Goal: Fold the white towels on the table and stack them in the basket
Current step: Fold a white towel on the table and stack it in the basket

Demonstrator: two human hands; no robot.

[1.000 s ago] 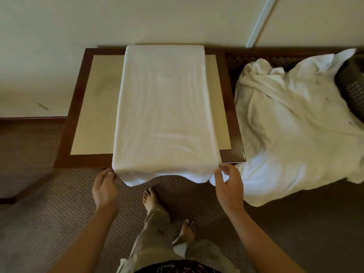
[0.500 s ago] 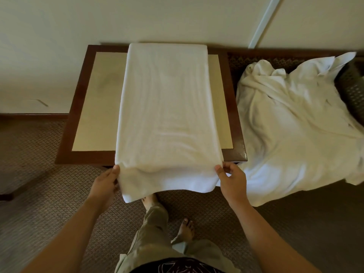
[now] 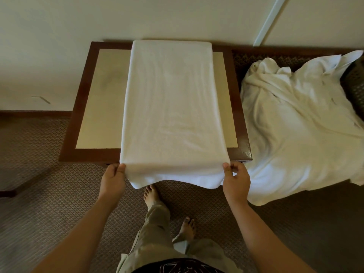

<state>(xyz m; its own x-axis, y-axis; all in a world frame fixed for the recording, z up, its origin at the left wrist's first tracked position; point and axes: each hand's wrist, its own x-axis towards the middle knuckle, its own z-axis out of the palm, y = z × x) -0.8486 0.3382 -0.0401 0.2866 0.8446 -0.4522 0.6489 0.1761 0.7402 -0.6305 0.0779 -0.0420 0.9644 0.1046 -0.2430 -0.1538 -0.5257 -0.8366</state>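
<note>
Our left hand (image 3: 113, 179) and right hand (image 3: 235, 179) each pinched a near corner of the towel (image 3: 173, 107) overhanging the table (image 3: 86, 119). Uneven lifting risked a skewed fold or slippage.

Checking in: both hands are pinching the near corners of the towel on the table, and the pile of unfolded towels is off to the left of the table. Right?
Not quite. The head view shows the pile to the right of the table, not the left. The rest holds: the left hand and right hand pinch the near corners of the towel lying on the table.
</note>
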